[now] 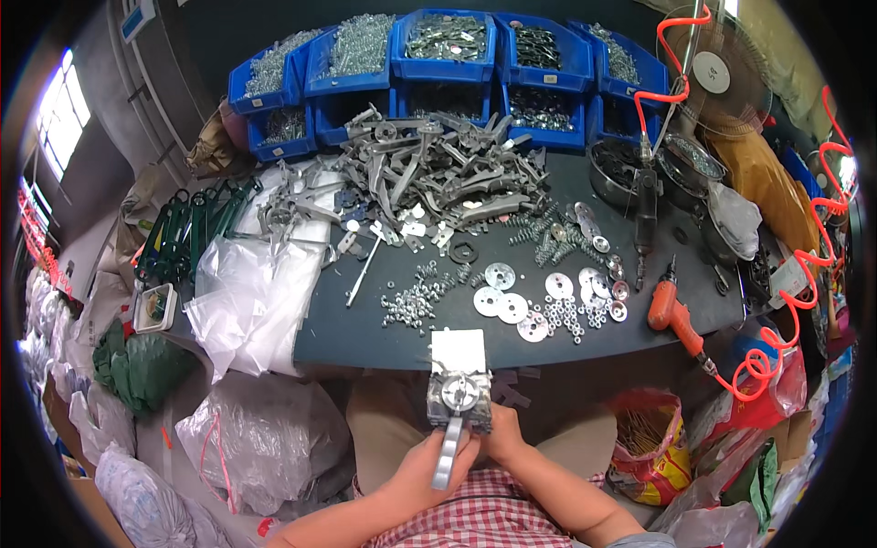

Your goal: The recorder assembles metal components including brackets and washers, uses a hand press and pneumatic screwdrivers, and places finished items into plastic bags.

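— Hands first: what are they doing?

— Both sit low in the view, over the person's lap, just below the near edge of the dark counter (pixel 384 347). The left hand (pixel 422 470) has its fingers (pixel 457 449) curled round a flat grey metal handle (pixel 447 457). The right hand (pixel 501 431) grips the side of a small metal assembly (pixel 459 397), fingers closed on it.

— And the assembly itself?

— Held between the hands in front of the checked shirt (pixel 489 511), a round disc on its face and a pale square plate at its top. The handle hangs down from it.

— What lies on the counter?

— Round washers (pixel 501 301) and small nuts (pixel 411 301) near the front, a heap of grey metal levers (pixel 429 173) further back, springs (pixel 539 228) to the right. Blue bins (pixel 448 41) of hardware line the far edge. An orange air tool (pixel 671 315) with a coiled hose lies at the right; clear plastic bags (pixel 256 292) hang off the left.
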The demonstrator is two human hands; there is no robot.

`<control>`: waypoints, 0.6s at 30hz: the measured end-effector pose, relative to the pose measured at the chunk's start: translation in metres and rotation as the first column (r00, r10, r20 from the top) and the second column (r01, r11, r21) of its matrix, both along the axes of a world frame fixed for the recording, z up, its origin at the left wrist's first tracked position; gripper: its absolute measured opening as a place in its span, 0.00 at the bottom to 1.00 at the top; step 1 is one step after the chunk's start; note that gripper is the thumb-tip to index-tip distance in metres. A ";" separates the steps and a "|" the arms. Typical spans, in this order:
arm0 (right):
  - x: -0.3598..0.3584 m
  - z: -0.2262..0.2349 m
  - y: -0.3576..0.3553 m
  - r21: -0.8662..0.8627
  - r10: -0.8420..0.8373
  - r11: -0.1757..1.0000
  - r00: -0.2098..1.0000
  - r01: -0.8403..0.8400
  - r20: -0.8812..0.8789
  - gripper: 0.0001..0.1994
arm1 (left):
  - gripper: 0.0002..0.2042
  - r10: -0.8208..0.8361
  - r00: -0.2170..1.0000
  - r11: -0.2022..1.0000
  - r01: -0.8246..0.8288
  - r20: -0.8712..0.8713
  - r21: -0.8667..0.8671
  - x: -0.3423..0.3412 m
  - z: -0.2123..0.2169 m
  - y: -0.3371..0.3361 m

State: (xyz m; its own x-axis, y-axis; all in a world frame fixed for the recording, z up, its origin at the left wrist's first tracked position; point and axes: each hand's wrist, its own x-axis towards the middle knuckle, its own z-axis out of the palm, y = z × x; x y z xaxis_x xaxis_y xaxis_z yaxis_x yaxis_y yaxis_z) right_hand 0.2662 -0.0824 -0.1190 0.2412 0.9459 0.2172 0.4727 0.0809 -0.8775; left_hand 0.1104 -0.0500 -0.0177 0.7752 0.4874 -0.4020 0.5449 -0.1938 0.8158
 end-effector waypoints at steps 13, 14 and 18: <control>0.068 0.104 0.202 0.105 -0.154 0.988 0.760 0.113 0.631 0.19 | 0.12 -0.139 0.936 0.618 -0.172 0.322 0.767 -0.094 0.005 0.059; 0.064 0.105 0.210 0.117 -0.139 0.990 0.767 0.083 0.627 0.19 | 0.10 -0.101 0.946 0.546 -0.206 0.307 0.812 -0.103 0.017 0.073; 0.073 0.096 0.222 -0.037 -0.055 0.992 0.687 0.118 0.724 0.13 | 0.09 0.029 0.964 0.086 -0.267 0.265 0.960 -0.158 0.067 0.153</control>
State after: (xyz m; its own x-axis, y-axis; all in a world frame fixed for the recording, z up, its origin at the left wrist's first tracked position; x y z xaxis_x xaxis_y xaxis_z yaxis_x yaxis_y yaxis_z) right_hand 0.3393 0.1400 -0.0228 0.1220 0.9495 0.2890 0.9634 -0.0432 -0.2647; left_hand -0.0478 0.1033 0.0494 0.6149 0.4648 0.6370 0.5813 -0.8130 0.0321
